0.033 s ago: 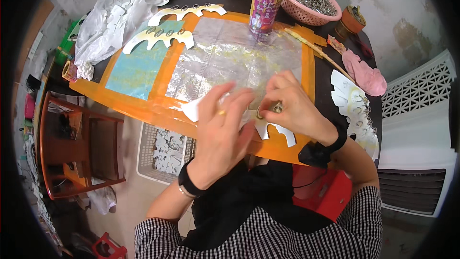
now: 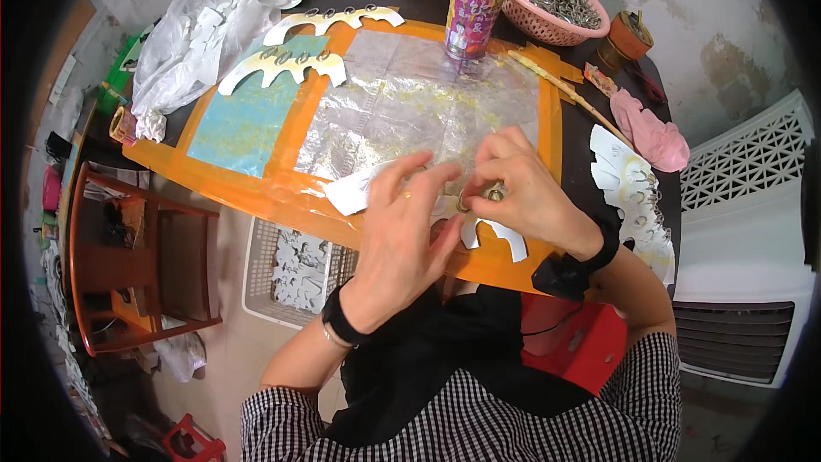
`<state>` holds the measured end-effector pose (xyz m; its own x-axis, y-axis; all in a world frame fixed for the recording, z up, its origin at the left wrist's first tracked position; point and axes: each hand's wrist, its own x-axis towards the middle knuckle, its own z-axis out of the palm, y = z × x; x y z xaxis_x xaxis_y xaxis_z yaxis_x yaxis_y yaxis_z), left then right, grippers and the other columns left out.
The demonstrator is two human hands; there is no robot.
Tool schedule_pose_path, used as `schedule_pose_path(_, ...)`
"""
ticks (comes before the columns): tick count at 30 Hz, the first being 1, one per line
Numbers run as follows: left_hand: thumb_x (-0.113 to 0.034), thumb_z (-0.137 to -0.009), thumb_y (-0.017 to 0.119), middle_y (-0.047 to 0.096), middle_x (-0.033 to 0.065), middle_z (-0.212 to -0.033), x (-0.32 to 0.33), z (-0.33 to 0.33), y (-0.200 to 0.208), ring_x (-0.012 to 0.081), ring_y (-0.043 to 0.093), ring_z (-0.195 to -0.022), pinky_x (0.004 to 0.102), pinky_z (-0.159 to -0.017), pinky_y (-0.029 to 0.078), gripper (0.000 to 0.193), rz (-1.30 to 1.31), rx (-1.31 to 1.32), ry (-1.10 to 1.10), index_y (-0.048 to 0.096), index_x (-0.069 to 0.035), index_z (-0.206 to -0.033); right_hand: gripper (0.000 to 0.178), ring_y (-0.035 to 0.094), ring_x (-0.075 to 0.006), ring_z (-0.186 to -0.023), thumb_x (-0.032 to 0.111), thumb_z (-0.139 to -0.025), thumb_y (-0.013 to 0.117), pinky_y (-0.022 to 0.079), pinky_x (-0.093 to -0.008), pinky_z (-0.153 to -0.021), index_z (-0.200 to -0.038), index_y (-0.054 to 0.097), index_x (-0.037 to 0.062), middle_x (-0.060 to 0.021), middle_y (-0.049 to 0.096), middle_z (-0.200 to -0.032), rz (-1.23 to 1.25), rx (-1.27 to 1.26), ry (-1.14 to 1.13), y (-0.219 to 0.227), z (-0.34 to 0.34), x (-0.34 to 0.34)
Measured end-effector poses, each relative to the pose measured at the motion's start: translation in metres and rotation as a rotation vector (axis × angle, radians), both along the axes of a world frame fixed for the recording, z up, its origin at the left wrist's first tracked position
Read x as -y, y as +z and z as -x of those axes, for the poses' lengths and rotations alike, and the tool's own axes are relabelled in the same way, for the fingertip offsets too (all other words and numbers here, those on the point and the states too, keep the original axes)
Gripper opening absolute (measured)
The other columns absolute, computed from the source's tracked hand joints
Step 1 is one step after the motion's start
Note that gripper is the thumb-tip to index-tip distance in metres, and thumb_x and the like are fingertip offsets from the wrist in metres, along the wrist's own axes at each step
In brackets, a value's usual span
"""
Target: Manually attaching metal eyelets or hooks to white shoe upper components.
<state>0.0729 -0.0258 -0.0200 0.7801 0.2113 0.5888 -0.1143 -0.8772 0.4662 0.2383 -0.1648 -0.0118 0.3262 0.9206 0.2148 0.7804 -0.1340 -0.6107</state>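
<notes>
A white scalloped strip (image 2: 345,195) lies near the table's front edge, its middle hidden beneath my hands. My right hand (image 2: 523,192) pinches a small metal ring (image 2: 463,204) at the strip, and another ring shows by its curled fingers. Close beside it, my left hand (image 2: 406,227) is over the strip with fingers apart and thumb reaching toward the ring; I cannot tell whether it touches. Farther off lie two more strips with rings along their edges, a nearer one (image 2: 282,71) and a farther one (image 2: 333,24).
At the back stand a purple tub (image 2: 473,17) and a pink basket of metal rings (image 2: 556,2). A yellow-coated stick (image 2: 564,90), a pink cloth (image 2: 648,133) and stacked strips (image 2: 629,184) lie on the right. A plastic bag of white pieces (image 2: 201,43) sits at left.
My left hand has shifted slightly right, closer to the right hand, uncovering more of the strip's left end. The right hand stays in place, still pinching the ring.
</notes>
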Motion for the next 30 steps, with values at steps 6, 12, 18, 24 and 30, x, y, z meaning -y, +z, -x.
schedule_pose_path(6, -0.001, -0.075, 0.077, 0.073, 0.0040, -0.108, -0.001, -0.011, -0.022, 0.0311, 0.054, -0.112, 0.0421, -0.102, 0.042, 0.061, 0.268, -0.096, -0.057, 0.055, -0.007, -0.132, 0.007, 0.050, -0.0281, -0.103, 0.010, -0.076, 0.077, 0.043, -0.0378, -0.091, -0.079, 0.073, 0.0051, -0.0069, 0.058, -0.094, -0.010, -0.054, -0.009, -0.005, 0.000, 0.000)
schedule_pose_path(12, -0.005, -0.075, 0.078, 0.073, 0.0030, -0.103, -0.005, -0.014, -0.021, 0.0288, 0.055, -0.108, 0.0410, -0.101, 0.041, 0.057, 0.289, -0.151, -0.063, 0.058, -0.007, -0.128, 0.013, 0.052, -0.0263, -0.104, 0.009, -0.071, 0.075, 0.043, -0.0396, -0.089, -0.075, 0.063, 0.0053, -0.0064, 0.055, -0.094, -0.090, 0.124, 0.079, -0.004, 0.005, -0.004)
schedule_pose_path(18, -0.006, -0.074, 0.078, 0.073, 0.0014, -0.103, -0.009, -0.015, -0.019, 0.0270, 0.060, -0.109, 0.0437, -0.099, 0.042, 0.031, 0.165, -0.116, -0.120, 0.071, -0.009, -0.104, 0.015, 0.057, -0.0270, -0.102, 0.008, -0.069, 0.071, 0.045, -0.0405, -0.086, -0.076, 0.058, 0.0057, -0.0072, 0.055, -0.097, -0.289, 0.594, 0.338, 0.002, 0.002, -0.003)
schedule_pose_path(24, -0.006, -0.076, 0.078, 0.073, 0.0000, -0.107, -0.009, -0.016, -0.026, 0.0261, 0.061, -0.109, 0.0433, -0.100, 0.042, 0.014, 0.213, -0.080, -0.121, 0.073, -0.009, -0.089, 0.008, 0.060, -0.0250, -0.103, 0.004, -0.078, 0.071, 0.048, -0.0371, -0.088, -0.084, 0.065, 0.0029, -0.0074, 0.057, -0.099, -0.068, 0.277, 0.305, 0.004, -0.009, 0.009)
schedule_pose_path(30, -0.005, -0.078, 0.077, 0.072, 0.0001, -0.107, -0.008, -0.017, -0.021, 0.0266, 0.061, -0.110, 0.0432, -0.100, 0.042, 0.012, 0.176, -0.095, -0.126, 0.070, -0.009, -0.088, 0.016, 0.060, -0.0244, -0.093, 0.002, -0.091, 0.069, 0.050, -0.0328, -0.082, -0.106, 0.073, -0.0012, -0.0094, 0.058, -0.100, -0.006, -0.311, 0.185, -0.002, -0.021, 0.017)
